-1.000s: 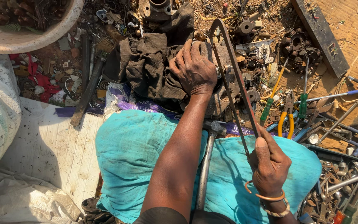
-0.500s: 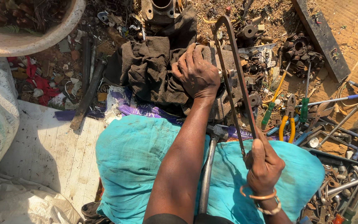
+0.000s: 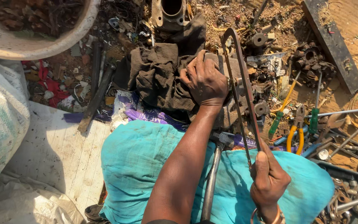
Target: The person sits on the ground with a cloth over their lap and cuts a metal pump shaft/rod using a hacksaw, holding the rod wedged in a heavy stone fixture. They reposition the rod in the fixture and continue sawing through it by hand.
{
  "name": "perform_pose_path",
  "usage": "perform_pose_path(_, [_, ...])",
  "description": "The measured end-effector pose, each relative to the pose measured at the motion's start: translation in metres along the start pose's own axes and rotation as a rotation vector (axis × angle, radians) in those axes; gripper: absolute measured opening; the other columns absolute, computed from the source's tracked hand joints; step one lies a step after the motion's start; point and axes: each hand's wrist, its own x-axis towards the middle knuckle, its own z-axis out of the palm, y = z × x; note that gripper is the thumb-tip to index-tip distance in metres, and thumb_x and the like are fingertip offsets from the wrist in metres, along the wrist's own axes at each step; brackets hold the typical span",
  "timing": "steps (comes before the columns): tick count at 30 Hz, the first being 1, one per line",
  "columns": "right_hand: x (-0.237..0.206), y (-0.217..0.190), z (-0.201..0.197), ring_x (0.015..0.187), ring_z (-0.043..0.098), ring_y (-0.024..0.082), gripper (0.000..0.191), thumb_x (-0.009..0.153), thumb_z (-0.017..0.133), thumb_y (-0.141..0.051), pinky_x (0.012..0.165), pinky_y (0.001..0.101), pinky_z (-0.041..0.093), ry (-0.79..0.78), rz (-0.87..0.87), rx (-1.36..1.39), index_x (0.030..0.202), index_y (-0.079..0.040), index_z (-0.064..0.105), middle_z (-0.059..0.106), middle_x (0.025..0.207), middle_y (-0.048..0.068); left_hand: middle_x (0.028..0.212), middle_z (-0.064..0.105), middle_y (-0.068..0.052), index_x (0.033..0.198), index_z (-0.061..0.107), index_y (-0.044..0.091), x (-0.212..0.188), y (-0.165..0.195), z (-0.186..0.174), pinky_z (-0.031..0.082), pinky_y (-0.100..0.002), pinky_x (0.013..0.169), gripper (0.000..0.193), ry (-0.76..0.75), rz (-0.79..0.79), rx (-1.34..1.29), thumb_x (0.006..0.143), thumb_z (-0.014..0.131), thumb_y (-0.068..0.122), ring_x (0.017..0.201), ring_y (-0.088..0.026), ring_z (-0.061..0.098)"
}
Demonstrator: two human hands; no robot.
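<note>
Two hands work here: the left hand point(image 3: 206, 81) presses flat, fingers close together, on a grey metal block point(image 3: 228, 103) beside a dark crumpled rag point(image 3: 162, 76). The right hand point(image 3: 268, 180) has its fingers wrapped tight around a rusty thin-framed hacksaw point(image 3: 241, 89) lying across that block. I think long, straight strokes, with the block held firm, would cut best.

We noted bare dirt ground point(image 3: 349, 25) as the support. On it lay a turquoise cloth point(image 3: 146, 166) at 6 o'clock, a white board point(image 3: 63, 153) at 8, a pale basin point(image 3: 42, 45) at 10, a dark rag point(image 3: 158, 74) centrally, and yellow-handled pliers point(image 3: 295, 132) among scattered tools at 3.
</note>
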Motion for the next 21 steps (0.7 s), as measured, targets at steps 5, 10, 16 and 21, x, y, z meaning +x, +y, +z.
perform_pose_path(5, [0.071,0.023,0.036,0.057,0.033,0.005,0.040,0.113,0.054,-0.027,0.051,0.0251,0.026,-0.035,-0.184,0.049,0.135,0.002,0.070,0.043,0.064,-0.006,0.136,0.065,-0.012,0.105,0.070,0.004,0.002,0.001,-0.002,0.030,-0.054,0.117,0.023,-0.063,-0.045,-0.041,0.089,0.056,0.011,0.123,-0.030,0.056])
perform_pose_path(10, [-0.009,0.017,-0.011,0.044,0.037,0.006,0.035,0.106,0.053,-0.027,0.041,0.0257,0.034,0.054,0.103,0.216,0.125,-0.003,0.069,0.043,0.054,-0.004,0.133,0.064,-0.013,0.087,0.067,0.007,0.004,0.003,-0.005,0.029,-0.057,0.112,0.013,-0.057,-0.021,-0.056,0.087,0.054,0.010,0.120,-0.030,0.056])
perform_pose_path(16, [0.050,0.023,0.025,0.053,0.034,0.007,0.051,0.117,0.050,-0.028,0.051,0.0292,0.025,-0.026,-0.202,0.031,0.071,-0.008,0.046,0.043,0.060,-0.002,0.133,0.066,-0.009,0.089,0.067,0.008,0.005,0.002,-0.004,0.030,-0.054,0.114,0.013,-0.078,-0.023,-0.045,0.087,0.054,0.009,0.119,-0.028,0.057])
perform_pose_path(21, [0.021,0.039,0.009,0.045,0.037,0.005,0.049,0.111,0.051,-0.028,0.042,0.0254,0.028,0.050,-0.010,0.132,0.066,-0.009,0.046,0.043,0.054,-0.005,0.131,0.066,-0.008,0.086,0.068,0.010,0.004,0.002,-0.001,0.029,-0.056,0.113,0.013,-0.086,-0.032,-0.041,0.087,0.055,0.008,0.116,-0.027,0.057])
